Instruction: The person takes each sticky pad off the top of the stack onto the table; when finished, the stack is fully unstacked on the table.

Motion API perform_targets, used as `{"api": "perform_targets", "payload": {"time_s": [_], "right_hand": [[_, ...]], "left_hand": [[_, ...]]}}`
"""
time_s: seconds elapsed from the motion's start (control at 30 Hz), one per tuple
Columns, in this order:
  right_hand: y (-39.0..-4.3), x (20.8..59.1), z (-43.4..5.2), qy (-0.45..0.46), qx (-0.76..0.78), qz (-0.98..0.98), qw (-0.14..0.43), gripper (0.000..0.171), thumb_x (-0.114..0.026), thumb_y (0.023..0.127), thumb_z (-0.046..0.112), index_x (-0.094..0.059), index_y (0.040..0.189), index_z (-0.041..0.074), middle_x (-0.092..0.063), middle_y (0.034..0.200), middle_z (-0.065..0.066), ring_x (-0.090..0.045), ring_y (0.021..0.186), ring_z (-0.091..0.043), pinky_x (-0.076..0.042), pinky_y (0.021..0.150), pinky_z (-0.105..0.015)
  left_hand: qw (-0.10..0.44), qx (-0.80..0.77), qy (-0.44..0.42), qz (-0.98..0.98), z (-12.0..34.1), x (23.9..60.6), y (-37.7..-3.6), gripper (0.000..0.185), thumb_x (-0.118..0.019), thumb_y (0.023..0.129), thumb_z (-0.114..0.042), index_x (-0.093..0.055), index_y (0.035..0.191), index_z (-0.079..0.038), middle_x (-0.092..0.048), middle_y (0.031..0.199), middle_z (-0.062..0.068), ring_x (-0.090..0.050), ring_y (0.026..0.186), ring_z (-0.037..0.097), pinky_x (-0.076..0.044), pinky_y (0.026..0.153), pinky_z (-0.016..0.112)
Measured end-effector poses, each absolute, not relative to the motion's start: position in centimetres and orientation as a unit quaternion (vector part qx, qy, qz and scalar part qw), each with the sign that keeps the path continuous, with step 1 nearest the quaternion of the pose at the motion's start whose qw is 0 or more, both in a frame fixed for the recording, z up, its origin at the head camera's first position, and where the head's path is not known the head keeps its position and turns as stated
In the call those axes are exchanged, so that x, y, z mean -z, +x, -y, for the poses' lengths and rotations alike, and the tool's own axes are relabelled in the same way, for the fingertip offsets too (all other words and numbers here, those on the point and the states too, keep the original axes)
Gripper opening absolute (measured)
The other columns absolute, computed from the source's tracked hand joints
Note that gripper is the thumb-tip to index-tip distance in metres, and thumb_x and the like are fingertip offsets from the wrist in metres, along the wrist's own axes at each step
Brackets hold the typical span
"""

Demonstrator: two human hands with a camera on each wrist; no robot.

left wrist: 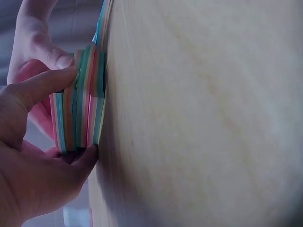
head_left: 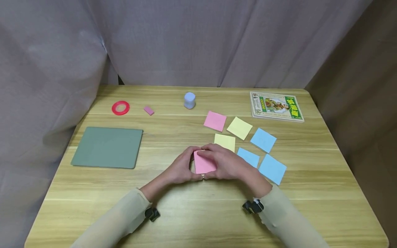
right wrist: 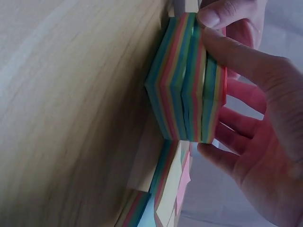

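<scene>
Between the two hands stands a stack of sticky note pads (head_left: 204,163), pink on top, with edges striped in blue, green, yellow and pink. My left hand (head_left: 182,167) grips its left side, thumb at the near edge and fingers at the far edge. From the other side my right hand (head_left: 227,162) holds the same stack, fingers across its far top corner. The stack's layers (left wrist: 78,101) sit slightly out of line in the left wrist view. In the right wrist view, the stack (right wrist: 189,85) rests on or just above the wooden table; I cannot tell which.
Loose pads lie to the right: pink (head_left: 215,121), yellow (head_left: 240,128) and blue (head_left: 272,168) among them. Farther off are a booklet stack (head_left: 277,106), a pale lidded container (head_left: 190,100), a pink eraser-like block (head_left: 149,110), a red tape roll (head_left: 120,107) and a green notebook (head_left: 107,147).
</scene>
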State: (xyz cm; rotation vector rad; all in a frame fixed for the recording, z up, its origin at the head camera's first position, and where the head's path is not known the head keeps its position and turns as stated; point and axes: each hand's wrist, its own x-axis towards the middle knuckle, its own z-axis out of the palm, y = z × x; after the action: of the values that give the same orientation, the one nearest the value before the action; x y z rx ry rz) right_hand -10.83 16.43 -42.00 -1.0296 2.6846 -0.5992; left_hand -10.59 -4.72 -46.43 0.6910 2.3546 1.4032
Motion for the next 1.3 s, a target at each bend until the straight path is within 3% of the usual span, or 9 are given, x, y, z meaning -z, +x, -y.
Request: {"api": "perform_targets", "payload": {"time_s": [0.23,0.47,0.7,0.8,1.03,1.3], "right_hand": [[-10.5,41.1,-19.5,-0.290,0.218,-0.927,0.095,0.066,-0.083,0.077,0.039,-0.060,0.135,0.018,-0.053,0.135,0.000,-0.050,0.122,-0.020,-0.042,0.100,-0.043],[-11.8,40.0,-27.7,-0.153,0.266,-0.951,0.042,0.069,-0.084,0.077,0.037,-0.059,0.134,0.009,-0.054,0.135,-0.013,-0.052,0.117,-0.036,-0.044,0.090,-0.056],[-12.2,39.3,-36.3,0.005,0.244,-0.969,0.031,0.085,-0.077,0.079,0.052,-0.049,0.142,0.005,-0.047,0.136,-0.027,-0.050,0.102,-0.041,-0.047,0.071,-0.044],[-12.3,39.8,-38.7,0.041,0.237,-0.970,0.037,0.087,-0.076,0.079,0.055,-0.047,0.144,0.004,-0.046,0.135,-0.031,-0.048,0.103,-0.042,-0.046,0.073,-0.046],[-12.8,42.4,-41.1,0.067,0.235,-0.966,0.080,0.087,-0.075,0.081,0.053,-0.045,0.144,0.000,-0.041,0.137,-0.035,-0.043,0.113,-0.047,-0.043,0.090,-0.061],[-13.0,44.0,-41.8,0.069,0.222,-0.968,0.093,0.084,-0.075,0.082,0.052,-0.046,0.142,0.000,-0.035,0.140,-0.037,-0.038,0.119,-0.052,-0.037,0.092,-0.066]], "left_hand": [[0.153,-0.497,0.236,-0.821,4.7,46.4,-10.4,0.091,-0.092,0.063,-0.008,-0.040,0.138,-0.003,-0.052,0.131,0.010,-0.050,0.116,0.021,-0.039,0.104,0.040],[0.148,-0.484,0.238,-0.829,4.6,46.5,-10.5,0.087,-0.092,0.062,-0.008,-0.044,0.135,-0.004,-0.053,0.127,0.008,-0.050,0.113,0.021,-0.038,0.103,0.038],[0.142,-0.476,0.243,-0.833,4.6,46.7,-10.5,0.085,-0.092,0.063,-0.010,-0.045,0.134,-0.006,-0.053,0.125,0.007,-0.050,0.111,0.021,-0.040,0.101,0.039],[0.142,-0.483,0.245,-0.829,4.6,46.7,-10.5,0.085,-0.092,0.063,-0.009,-0.045,0.134,-0.005,-0.053,0.124,0.007,-0.050,0.110,0.021,-0.040,0.101,0.039],[0.139,-0.482,0.249,-0.829,4.7,46.8,-10.7,0.085,-0.092,0.063,-0.010,-0.045,0.134,-0.005,-0.053,0.123,0.007,-0.050,0.109,0.021,-0.041,0.100,0.038],[0.137,-0.482,0.255,-0.827,4.7,47.0,-10.7,0.084,-0.092,0.063,-0.010,-0.046,0.133,-0.005,-0.053,0.124,0.007,-0.050,0.109,0.020,-0.041,0.100,0.038]]}}
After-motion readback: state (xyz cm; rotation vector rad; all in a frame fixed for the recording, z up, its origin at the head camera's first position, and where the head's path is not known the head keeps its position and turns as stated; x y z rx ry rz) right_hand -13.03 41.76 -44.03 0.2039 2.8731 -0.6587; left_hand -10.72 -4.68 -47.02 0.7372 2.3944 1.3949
